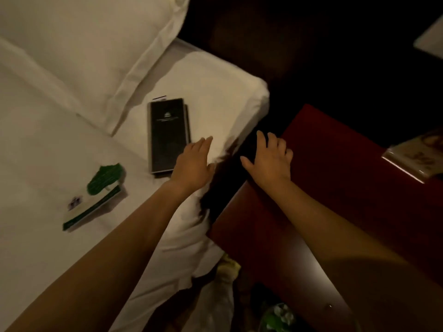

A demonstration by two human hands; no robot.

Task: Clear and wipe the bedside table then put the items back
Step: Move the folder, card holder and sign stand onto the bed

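Observation:
The dark red bedside table [330,178] stands on the right, beside a bed with white sheets [48,144]. A black folder [167,135] lies flat on the bed near the edge. A white and green booklet [96,200] lies further left on the sheet. My left hand [191,164] hovers open over the bed edge, just right of the black folder's near corner, holding nothing. My right hand [271,159] is open with spread fingers at the table's left corner, empty. A clear-wrapped item [414,156] sits at the table's right edge.
A white pillow [91,44] fills the upper left of the bed. A dark gap separates the bed and the table. Below, near the floor, something green and white [278,317] and pale fabric [223,291] show. The room is dim.

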